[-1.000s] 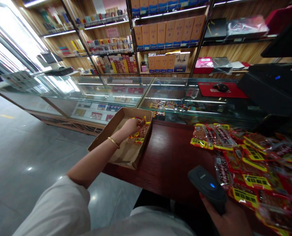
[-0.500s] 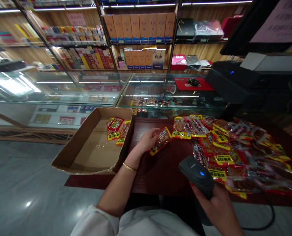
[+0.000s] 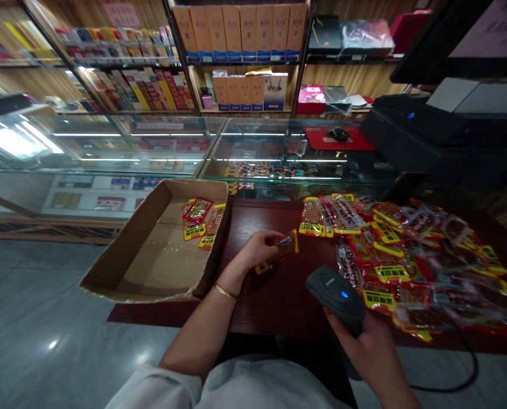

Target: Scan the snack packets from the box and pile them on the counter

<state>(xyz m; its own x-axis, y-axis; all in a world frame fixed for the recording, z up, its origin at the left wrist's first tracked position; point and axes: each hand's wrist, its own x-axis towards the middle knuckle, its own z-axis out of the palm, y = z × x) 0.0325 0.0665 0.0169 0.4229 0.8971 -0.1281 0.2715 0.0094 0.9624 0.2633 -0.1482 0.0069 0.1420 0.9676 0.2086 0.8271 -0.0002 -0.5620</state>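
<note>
My left hand is closed on a red and yellow snack packet, held tilted just over the dark red tabletop. In my right hand is a dark barcode scanner with a lit blue light, its head turned toward the packet. Left of my left hand stands an open cardboard box with a few similar packets at its far right corner. On the right lies a spread-out heap of packets, several of them overlapping.
Beyond the table runs a glass display counter, with a red mat and a black mouse on it. A dark machine and monitor stand at the right. The scanner's cable loops at the lower right.
The packet in my left hand has been tipped, so its printed face shows less. The scanner has shifted slightly left and up. The view has tilted down a little.
</note>
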